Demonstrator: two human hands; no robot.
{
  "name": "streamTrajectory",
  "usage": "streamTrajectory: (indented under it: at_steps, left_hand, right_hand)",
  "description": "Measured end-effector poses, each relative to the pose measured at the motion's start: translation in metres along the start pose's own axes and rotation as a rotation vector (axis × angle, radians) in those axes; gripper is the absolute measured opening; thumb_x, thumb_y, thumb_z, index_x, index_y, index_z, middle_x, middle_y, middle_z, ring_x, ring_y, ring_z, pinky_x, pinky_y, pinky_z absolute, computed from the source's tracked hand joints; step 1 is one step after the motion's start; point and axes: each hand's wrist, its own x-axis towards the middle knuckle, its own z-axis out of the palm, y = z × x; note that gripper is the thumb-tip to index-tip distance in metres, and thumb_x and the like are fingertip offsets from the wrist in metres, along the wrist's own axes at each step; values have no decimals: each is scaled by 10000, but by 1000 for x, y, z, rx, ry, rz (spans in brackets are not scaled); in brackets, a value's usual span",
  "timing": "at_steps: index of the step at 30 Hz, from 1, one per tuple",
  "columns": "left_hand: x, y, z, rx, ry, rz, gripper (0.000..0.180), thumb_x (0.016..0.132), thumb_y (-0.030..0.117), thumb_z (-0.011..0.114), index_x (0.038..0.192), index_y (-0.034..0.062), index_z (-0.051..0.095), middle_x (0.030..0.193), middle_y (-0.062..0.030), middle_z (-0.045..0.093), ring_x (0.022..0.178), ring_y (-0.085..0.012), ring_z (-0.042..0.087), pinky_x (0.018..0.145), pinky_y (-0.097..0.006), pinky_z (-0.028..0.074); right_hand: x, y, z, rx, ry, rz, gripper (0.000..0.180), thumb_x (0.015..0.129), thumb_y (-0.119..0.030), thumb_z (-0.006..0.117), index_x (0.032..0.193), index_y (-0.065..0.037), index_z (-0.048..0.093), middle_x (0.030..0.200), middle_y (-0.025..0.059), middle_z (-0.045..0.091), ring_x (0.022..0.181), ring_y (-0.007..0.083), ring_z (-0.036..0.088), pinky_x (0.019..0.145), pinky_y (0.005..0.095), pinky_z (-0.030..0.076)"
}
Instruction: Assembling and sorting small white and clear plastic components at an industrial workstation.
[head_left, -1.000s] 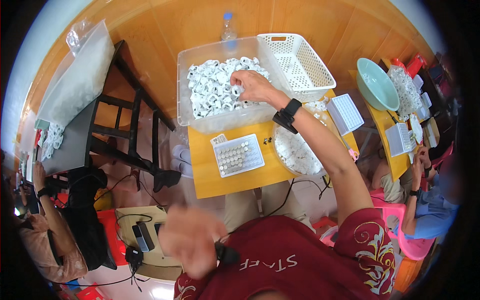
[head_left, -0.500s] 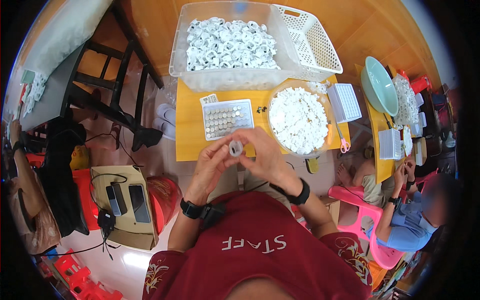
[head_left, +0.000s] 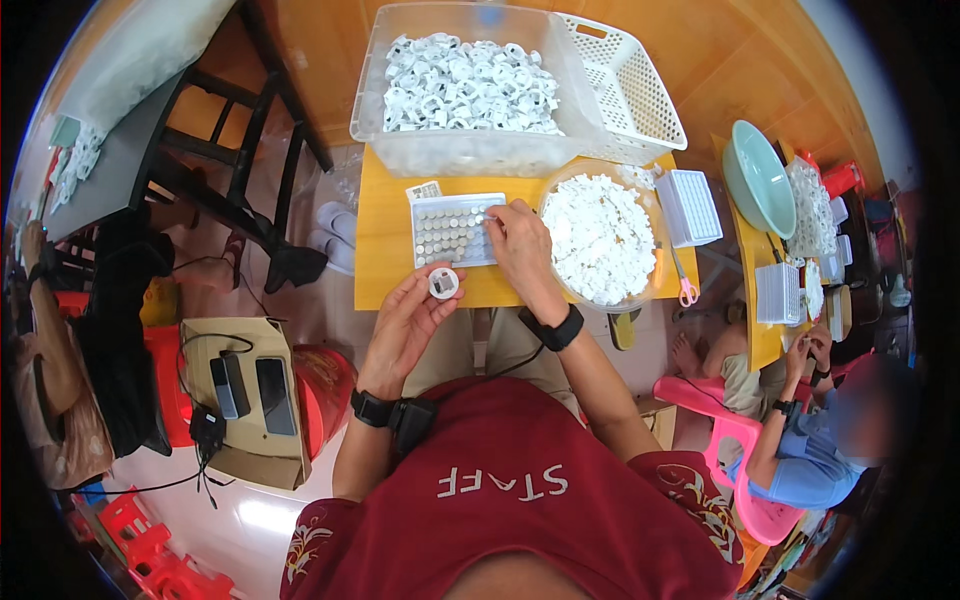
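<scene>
Above the near edge of the table, my left hand grips a small round white plastic housing, its hollow side with a dark patch facing up. My right hand reaches over the right part of a white tray, thumb and fingertips pinched together; what is between them is too small to make out. Rows of silver button cells fill much of that tray. Right of it stands a round clear tub heaped with small white plastic parts.
A large clear bin of white ring-shaped parts and a white perforated basket stand at the back. Stacked white trays and pink-handled scissors lie right. A co-worker sits at another table beside a green basin.
My hands have parted. The right went forward to the tray; the left kept the round housing and turned its hollow side up. The view shifted slightly.
</scene>
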Motion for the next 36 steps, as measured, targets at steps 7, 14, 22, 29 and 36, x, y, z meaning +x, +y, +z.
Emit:
streamTrajectory:
  at_steps: [7, 14, 22, 29, 36]
  left_hand:
    - [2, 4, 10, -27, 5, 8, 348, 929, 195, 463, 1181, -45, 461, 1127, -194, 544, 948, -185, 585, 830, -265, 498]
    - [6, -1, 3, -37, 6, 6, 321, 922, 173, 476, 1164, -38, 480, 1095, -151, 564, 976, -187, 579, 861, -289, 488]
    - [6, -6, 9, 87, -8, 80, 271, 914, 144, 488, 1133, -12, 517, 1052, -80, 577, 920, -128, 575, 802, -268, 503]
    - [3, -8, 13, 172, 31, 115, 241, 911, 132, 492, 1110, 2, 535, 1055, -68, 578, 897, -120, 576, 779, -269, 502]
    - [2, -9, 15, 253, 50, 122, 203, 902, 116, 508, 1074, 17, 552, 1016, -53, 590, 892, -115, 576, 775, -273, 503]
  right_hand:
    - [2, -1, 3, -101, 8, -27, 80, 736, -11, 600, 813, -5, 619, 780, 147, 545, 704, 327, 567, 622, 394, 452]
    - [-18, -47, -29, 437, -147, -2, 145, 748, 37, 592, 878, -12, 631, 777, 105, 563, 657, 223, 569, 567, 297, 445]
    - [-39, -52, -29, 302, -139, -128, 132, 733, 27, 613, 855, -22, 623, 772, 96, 563, 656, 233, 582, 561, 303, 463]
    - [-42, -52, -28, 252, -86, -180, 115, 710, 6, 634, 819, -24, 610, 741, 93, 560, 650, 257, 580, 557, 316, 466]
    - [-43, -47, -31, 326, -167, -108, 117, 705, 21, 629, 813, -15, 601, 734, 100, 548, 637, 261, 571, 560, 317, 458]
